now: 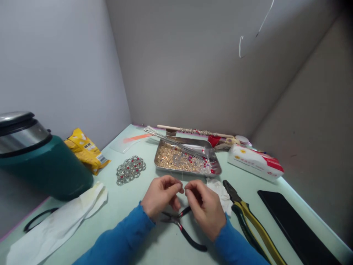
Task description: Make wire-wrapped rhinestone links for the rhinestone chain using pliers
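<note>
Fine strand [182, 176] shows just beyond the fingertips; visible length runs roughly 12–6 o'clock, toward the near wall of the bead tray [165, 169]. Left hand [162, 195] lies at about 7 o'clock of it, right hand [208, 208] at about 5; left fingertips look nearer. Both grips: thumb and finger tips appear together, almost meeting between hands. Cannot tell whether either pinches the strand. Black-handled pliers [191, 238] lie at 6 o'clock.

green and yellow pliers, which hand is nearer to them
Right. The right hand is just left of the pliers; the left hand is farther left, past the right hand.
</note>
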`<state>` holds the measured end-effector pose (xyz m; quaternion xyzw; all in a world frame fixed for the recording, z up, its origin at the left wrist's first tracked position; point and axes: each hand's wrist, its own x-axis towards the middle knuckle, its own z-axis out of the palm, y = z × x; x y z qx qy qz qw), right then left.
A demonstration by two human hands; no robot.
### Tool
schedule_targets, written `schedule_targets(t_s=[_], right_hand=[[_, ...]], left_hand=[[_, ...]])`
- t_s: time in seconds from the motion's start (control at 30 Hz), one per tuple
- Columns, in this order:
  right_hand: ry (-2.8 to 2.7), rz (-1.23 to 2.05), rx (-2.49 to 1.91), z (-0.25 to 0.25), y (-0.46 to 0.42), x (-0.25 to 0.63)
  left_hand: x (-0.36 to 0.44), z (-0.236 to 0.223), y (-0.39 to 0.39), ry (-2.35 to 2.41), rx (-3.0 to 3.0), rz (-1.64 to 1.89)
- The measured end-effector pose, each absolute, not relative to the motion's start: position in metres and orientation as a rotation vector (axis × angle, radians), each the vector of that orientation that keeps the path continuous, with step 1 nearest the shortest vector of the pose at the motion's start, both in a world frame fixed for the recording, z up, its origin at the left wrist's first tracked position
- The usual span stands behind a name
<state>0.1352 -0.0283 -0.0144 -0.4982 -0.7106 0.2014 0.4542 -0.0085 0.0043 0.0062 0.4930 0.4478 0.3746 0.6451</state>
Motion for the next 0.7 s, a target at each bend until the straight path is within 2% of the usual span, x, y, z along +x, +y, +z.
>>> schedule_targets(t_s=[0.7], right_hand=[[-1.863, 0.256, -1.245, -0.0185, -0.0231, 0.1404]], left_hand=[[-0.0144, 0.0037, 0.0047, 0.941, 0.952, 0.87]])
